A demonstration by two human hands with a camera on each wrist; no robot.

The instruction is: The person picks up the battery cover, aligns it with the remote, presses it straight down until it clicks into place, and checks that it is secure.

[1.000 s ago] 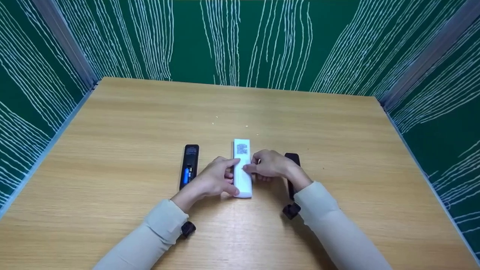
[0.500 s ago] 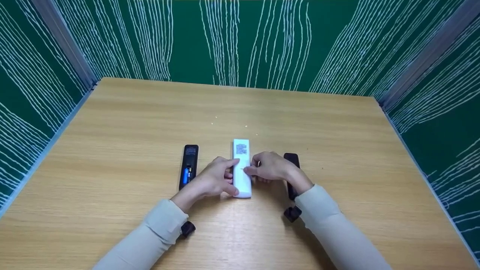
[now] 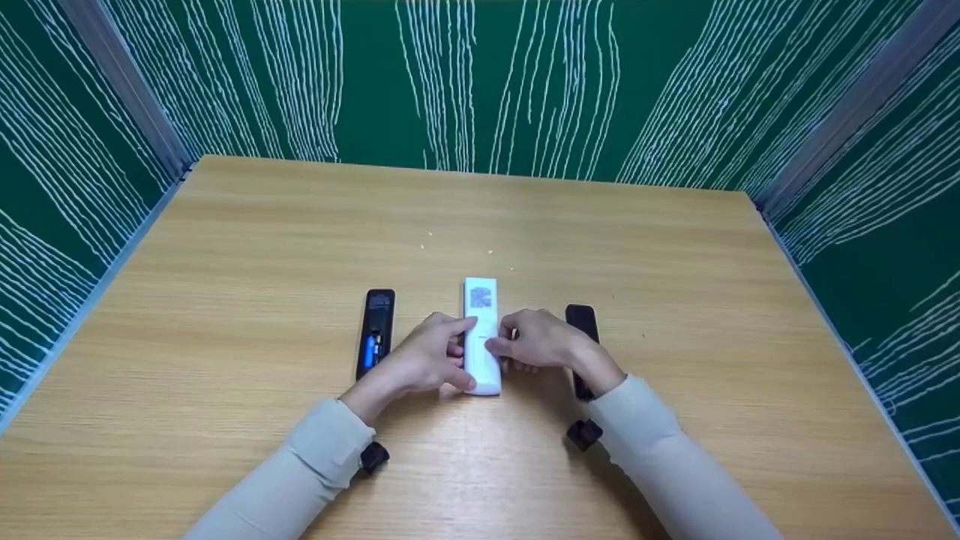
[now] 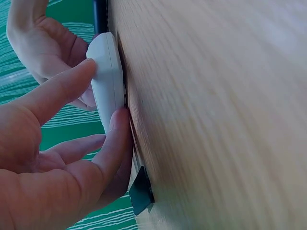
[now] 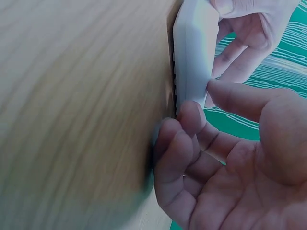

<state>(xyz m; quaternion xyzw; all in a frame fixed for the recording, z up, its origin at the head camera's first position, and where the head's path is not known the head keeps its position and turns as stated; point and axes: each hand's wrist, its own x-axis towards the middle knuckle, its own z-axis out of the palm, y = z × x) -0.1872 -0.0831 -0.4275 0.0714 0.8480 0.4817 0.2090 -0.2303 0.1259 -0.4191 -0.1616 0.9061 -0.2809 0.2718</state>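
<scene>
A white remote point(image 3: 484, 360) with a printed label at its far end lies back up on the table, its buttons facing down in the right wrist view. The left hand point(image 3: 429, 356) grips its left side, thumb on the near end and fingers along the edge. From the right side, the right hand point(image 3: 541, 339) holds it, thumb on the back point(image 5: 194, 52) and curled fingertips against the side edge. In the left wrist view the left thumb and fingers hold the remote's side point(image 4: 105, 72).
Left of the hands lies a black remote point(image 3: 379, 315) with its battery compartment uncovered and a blue battery point(image 3: 370, 351) inside. Another black remote point(image 3: 581, 319) lies partly under the right wrist. Small white bits dot the table point(image 3: 315, 225) beyond. Green, white-streaked walls surround it.
The right hand has slid slightly toward the near end of the white remote, its thumb still on the back. The left hand keeps its place on the remote.
</scene>
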